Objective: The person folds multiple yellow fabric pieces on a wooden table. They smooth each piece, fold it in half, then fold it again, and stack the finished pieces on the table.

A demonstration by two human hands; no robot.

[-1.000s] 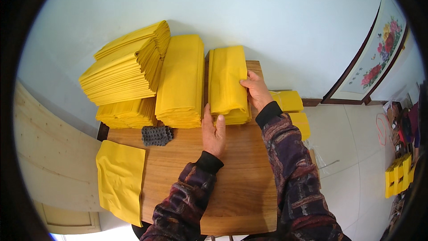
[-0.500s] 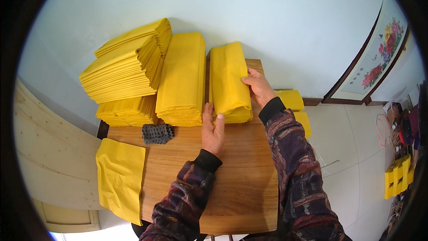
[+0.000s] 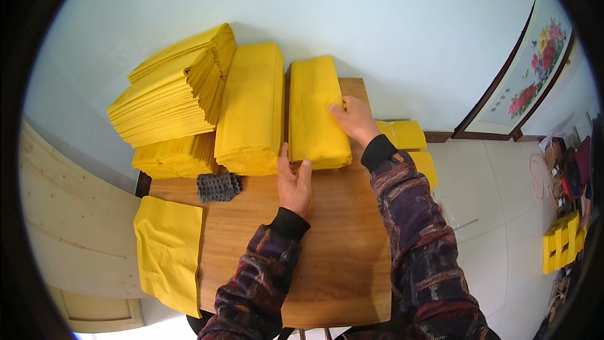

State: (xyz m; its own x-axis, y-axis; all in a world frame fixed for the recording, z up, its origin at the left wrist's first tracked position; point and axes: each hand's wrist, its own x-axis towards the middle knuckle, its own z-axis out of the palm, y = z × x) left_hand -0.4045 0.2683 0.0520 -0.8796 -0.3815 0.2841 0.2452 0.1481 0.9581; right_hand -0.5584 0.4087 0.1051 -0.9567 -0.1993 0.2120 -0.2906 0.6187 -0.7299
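A stack of folded yellow cloth-like sheets [image 3: 314, 113] lies on the wooden table between my hands, its top sheet lying flat. My left hand [image 3: 294, 186] is at its front left corner, fingers stretched out and thumb apart. On its right side, my right hand [image 3: 356, 119] grips the edge; the thumb presses on top and the other fingers are partly hidden against the side. A taller yellow stack [image 3: 250, 107] stands just left of it. Farther left, more folded yellow bundles [image 3: 157, 110] are piled and fanned at their ends.
A grey textured piece [image 3: 219, 187] sits before the left pile. One creased yellow sheet [image 3: 168, 252] hangs over the left edge of the wooden table [image 3: 343, 258]. More yellow packs [image 3: 402, 135] are beyond the right edge. A pale wall stands behind; a flower picture leans at right.
The puffed-up top sheet of the right stack has been flattened and its front end squared. My right hand has shifted slightly left and upward; the left hand stays at the front corner.
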